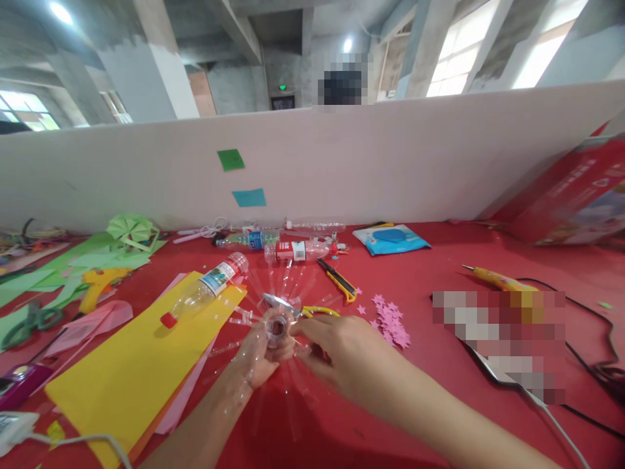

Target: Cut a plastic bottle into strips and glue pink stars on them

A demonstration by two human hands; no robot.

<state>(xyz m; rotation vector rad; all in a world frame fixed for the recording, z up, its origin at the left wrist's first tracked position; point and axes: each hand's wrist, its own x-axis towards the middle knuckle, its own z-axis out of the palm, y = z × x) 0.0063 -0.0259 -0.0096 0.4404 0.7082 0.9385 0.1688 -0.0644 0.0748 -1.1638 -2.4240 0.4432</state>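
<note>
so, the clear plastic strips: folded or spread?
Spread: the clear strips fan out around the round opening held in the left hand.

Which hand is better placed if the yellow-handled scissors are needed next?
Probably the right hand: it lies nearer the yellow handles of the scissors, while the left hand holds the cut plastic bottle.

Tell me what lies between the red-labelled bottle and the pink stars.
A box cutter lies between the bottle and the stars, in the head view.
</note>
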